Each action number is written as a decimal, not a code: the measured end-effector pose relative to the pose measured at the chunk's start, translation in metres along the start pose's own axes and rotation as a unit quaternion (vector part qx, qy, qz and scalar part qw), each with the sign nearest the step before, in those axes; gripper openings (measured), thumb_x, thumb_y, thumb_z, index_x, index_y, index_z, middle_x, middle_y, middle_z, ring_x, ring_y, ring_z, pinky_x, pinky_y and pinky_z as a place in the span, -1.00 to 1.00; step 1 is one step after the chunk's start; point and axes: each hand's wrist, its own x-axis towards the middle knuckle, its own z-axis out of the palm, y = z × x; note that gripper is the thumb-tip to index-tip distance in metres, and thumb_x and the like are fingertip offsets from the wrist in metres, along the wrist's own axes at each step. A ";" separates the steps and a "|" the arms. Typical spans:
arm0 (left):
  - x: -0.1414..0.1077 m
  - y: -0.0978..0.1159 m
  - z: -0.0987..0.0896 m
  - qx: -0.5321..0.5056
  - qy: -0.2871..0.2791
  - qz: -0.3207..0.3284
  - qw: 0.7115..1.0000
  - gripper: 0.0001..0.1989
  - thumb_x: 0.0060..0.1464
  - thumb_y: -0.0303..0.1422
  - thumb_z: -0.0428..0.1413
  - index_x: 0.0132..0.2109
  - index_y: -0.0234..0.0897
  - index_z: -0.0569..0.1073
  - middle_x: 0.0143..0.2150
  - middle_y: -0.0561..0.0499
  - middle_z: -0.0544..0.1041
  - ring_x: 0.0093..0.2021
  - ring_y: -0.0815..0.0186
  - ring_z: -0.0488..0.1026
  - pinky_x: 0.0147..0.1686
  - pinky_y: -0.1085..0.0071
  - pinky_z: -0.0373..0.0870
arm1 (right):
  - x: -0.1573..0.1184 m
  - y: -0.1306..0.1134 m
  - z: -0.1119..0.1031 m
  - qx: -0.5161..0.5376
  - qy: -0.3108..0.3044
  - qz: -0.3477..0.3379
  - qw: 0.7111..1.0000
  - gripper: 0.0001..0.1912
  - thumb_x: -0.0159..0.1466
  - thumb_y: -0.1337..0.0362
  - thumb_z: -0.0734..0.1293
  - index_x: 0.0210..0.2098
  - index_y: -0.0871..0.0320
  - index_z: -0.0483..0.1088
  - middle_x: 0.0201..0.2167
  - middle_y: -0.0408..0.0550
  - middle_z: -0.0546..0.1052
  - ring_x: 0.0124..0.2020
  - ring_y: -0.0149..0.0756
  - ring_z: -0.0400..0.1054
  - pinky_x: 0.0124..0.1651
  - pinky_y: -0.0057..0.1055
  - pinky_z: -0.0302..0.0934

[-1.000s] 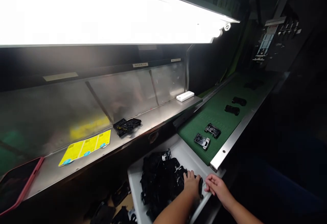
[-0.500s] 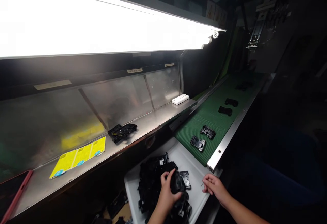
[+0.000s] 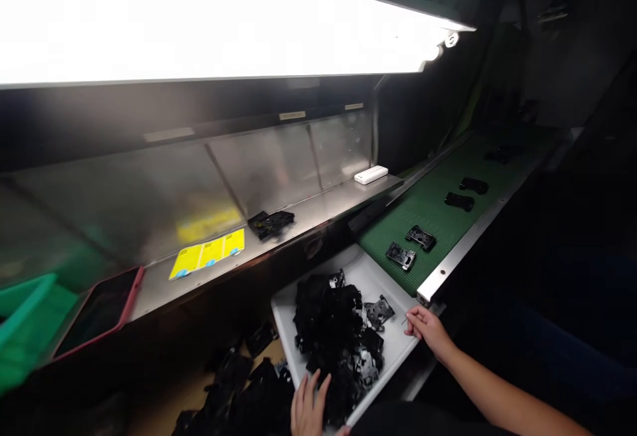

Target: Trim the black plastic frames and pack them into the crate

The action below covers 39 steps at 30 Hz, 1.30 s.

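Black plastic parts (image 3: 331, 330) are heaped in a white tray (image 3: 373, 281), six o'clock in view! The left hand (image 3: 309, 404) is spread open at the heap's edge; the right hand (image 3: 428, 331) is curled at the tray's three o'clock, any pinch untold.

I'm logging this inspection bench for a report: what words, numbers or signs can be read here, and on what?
Yellow sheet on the steel shelf: printed, too small to read.
Pale strip label on the dark rail: too blurred to read.
Smaller pale strip label on the same rail: too blurred to read.
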 end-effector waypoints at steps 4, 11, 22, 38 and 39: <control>-0.007 0.025 0.009 -0.080 0.004 0.011 0.997 -0.18 -0.03 -0.25 0.31 0.42 -0.05 0.37 0.53 -0.13 0.25 0.58 -0.20 -0.02 0.53 -0.19 -0.16 | 0.007 -0.002 -0.012 -0.063 0.021 -0.028 0.997 -0.31 -0.06 -0.41 0.51 -0.39 0.10 0.44 -0.61 -0.16 0.45 -0.61 -0.28 0.32 -0.23 -0.06 0.49; -0.012 0.046 0.014 -0.203 0.003 0.032 0.979 -0.31 0.04 -0.18 0.31 0.33 -0.10 0.45 0.52 -0.18 0.24 0.60 -0.15 -0.09 0.54 -0.20 -0.24 | -0.015 0.000 0.007 -0.178 -0.047 -0.079 0.980 -0.40 0.02 -0.35 0.50 -0.39 0.08 0.54 -0.46 0.05 0.57 -0.34 0.02 0.49 -0.22 -0.06 0.46; -0.122 0.010 0.080 -0.333 0.189 -0.095 0.919 -0.60 0.27 -0.37 0.03 0.18 -0.10 0.54 0.28 -0.23 0.50 0.33 0.01 0.43 0.35 -0.04 0.37 | 0.017 -0.205 0.292 -0.252 -0.328 -0.509 0.755 -0.74 0.45 0.22 0.26 -0.13 0.07 0.61 -0.16 0.05 0.69 -0.09 -0.07 0.57 0.08 -0.12 0.45; -0.189 0.014 0.104 -0.311 0.209 -0.166 0.912 -0.72 0.29 -0.33 0.01 -0.03 -0.21 0.60 -0.04 -0.22 0.66 0.01 0.03 0.64 0.06 0.07 0.60 | 0.063 -0.246 0.430 -0.404 -0.274 -0.531 0.692 -0.60 0.41 0.23 0.30 0.15 0.29 0.53 0.08 0.29 0.50 0.17 0.15 0.28 0.30 0.06 0.17; -0.186 0.014 0.100 -0.308 0.201 -0.163 0.915 -0.71 0.30 -0.34 -0.01 -0.02 -0.22 0.59 -0.04 -0.22 0.65 0.01 0.05 0.63 0.07 0.07 0.59 | 0.052 -0.243 0.421 -0.391 -0.277 -0.544 0.689 -0.58 0.44 0.22 0.27 0.21 0.25 0.48 0.14 0.27 0.47 0.21 0.12 0.26 0.33 0.05 0.15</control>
